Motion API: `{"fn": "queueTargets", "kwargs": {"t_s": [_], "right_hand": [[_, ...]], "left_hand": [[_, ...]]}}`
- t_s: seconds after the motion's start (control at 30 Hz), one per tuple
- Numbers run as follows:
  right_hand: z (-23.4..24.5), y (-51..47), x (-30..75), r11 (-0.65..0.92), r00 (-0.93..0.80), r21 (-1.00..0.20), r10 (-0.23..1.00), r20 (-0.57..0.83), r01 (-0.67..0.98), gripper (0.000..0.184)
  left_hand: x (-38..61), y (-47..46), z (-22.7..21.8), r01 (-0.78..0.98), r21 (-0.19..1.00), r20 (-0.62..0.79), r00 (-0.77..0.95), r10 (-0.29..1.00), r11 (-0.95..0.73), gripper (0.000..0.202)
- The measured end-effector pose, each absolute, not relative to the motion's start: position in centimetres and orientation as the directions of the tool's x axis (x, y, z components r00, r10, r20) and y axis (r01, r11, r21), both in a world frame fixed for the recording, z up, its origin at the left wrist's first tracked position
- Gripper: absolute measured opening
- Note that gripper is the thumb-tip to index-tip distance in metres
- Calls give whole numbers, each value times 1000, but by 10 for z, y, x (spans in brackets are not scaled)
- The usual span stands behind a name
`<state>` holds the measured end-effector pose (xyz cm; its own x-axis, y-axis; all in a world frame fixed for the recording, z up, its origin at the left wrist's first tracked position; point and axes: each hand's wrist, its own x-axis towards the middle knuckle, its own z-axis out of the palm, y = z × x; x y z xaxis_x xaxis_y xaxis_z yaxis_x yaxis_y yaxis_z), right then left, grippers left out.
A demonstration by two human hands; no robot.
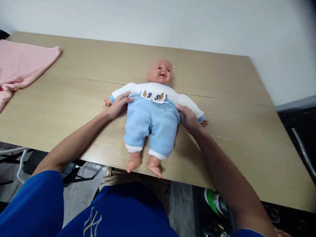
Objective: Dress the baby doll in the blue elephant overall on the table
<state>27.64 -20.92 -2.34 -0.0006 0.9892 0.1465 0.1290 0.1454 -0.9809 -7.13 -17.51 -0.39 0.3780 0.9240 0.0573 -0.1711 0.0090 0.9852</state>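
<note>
A baby doll [161, 73] lies face up on the wooden table [81, 62], its bare feet toward me at the near edge. It wears a white top [129, 88] with light blue cuffs and fleecy light blue pants [151, 118] with white hems. My left hand [120, 105] is closed on the pants at the waist, thumb on top. At the opposite side of the waist, my right hand [188, 118] pinches the pants in the same way; its fingers are partly hidden beneath the fabric. An embroidered face patch [155, 96] shows between my hands.
A pink cloth [24, 61] lies at the table's left end. A white wall [158, 23] stands behind the table. Below the near edge on the right are dark shelving and a green and white round item [212, 200]. A folding chair [34, 161] stands at lower left.
</note>
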Motion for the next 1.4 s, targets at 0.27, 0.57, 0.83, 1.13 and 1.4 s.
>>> {"fn": "queueTargets", "kwargs": {"t_s": [0.27, 0.57, 0.83, 1.13, 1.4], "right_hand": [[-20, -216, 263, 50, 70, -987, 997, 39, -153, 51], [-20, -225, 258, 30, 104, -991, 994, 16, -133, 37], [-23, -227, 257, 118, 171, -993, 978, 120, 21, 40], [56, -215, 214, 450, 12, -765, 859, 512, 461, 10], [81, -57, 108, 788, -884, -501, 459, 90, 358, 47]], "left_hand": [[-65, -179, -7, -190, 979, 119, 273, 955, -67, 59], [-63, -181, -9, -211, 975, 129, 257, 958, -74, 62], [-63, -180, -19, -165, 972, 198, 188, 962, -168, 58], [-56, -191, -9, -133, 947, 309, 132, 942, -292, 60], [-53, -203, -6, -81, 923, 381, 78, 921, -375, 55]]}}
